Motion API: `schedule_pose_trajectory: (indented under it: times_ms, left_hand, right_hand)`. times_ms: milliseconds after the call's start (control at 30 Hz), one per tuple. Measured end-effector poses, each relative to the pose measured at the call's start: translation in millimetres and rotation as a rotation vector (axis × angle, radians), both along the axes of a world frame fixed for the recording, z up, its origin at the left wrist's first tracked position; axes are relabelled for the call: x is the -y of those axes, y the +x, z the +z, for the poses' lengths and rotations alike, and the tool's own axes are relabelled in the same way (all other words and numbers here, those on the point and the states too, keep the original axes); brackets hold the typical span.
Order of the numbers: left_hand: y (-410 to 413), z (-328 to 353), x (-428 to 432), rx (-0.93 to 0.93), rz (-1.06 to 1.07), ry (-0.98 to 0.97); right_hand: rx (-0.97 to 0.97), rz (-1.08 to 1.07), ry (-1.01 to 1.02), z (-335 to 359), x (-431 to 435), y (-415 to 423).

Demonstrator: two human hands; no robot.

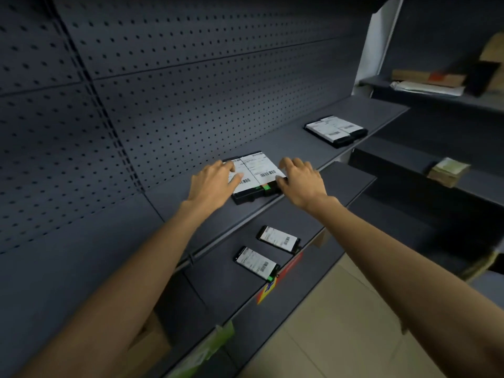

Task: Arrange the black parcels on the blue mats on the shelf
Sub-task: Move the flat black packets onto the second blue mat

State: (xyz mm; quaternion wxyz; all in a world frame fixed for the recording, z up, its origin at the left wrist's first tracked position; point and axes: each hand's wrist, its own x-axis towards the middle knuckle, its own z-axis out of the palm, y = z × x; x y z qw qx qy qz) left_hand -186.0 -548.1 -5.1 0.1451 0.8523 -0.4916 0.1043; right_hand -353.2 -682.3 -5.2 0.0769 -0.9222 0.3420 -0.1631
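Note:
A pair of black parcels with white barcode labels lies side by side on the upper shelf. My left hand rests on the left label with fingers stretched out. My right hand sits at the pair's right edge, fingers bent over it and thumb at the front side. Another pair of black parcels lies farther right on the same shelf. Two single black parcels lie on the lower shelf. I see no blue mats.
A dark pegboard wall backs the shelves. On the right, other shelves carry cardboard boxes, a white bag and a paper bundle. A red and yellow tag marks the lower shelf's front edge. Tiled floor lies below.

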Motion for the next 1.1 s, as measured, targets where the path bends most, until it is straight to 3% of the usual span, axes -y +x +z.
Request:
schedule_pose_trajectory:
  times_ms: [300, 633, 867, 1100]
  left_hand:
    - [-18.1, -44.2, 57.5, -0.154, 0.281, 0.107]
    - [-59.7, -62.2, 91.4, -0.243, 0.645, 0.077]
    - [-67.0, -58.7, 93.3, -0.31, 0.69, -0.038]
    - [-72.9, -40.3, 53.3, -0.237, 0.768, -0.152]
  right_hand:
    - [-0.122, 0.289, 0.066, -53.5, 58.3, 46.1]
    - [-0.09, 0.487, 0.109, -61.2, 120.6, 41.9]
    - [-0.101, 0.531, 0.143, -61.5, 124.9, 45.7]
    - [-0.021, 0.62, 0.122, -44.6, 98.7, 57.0]
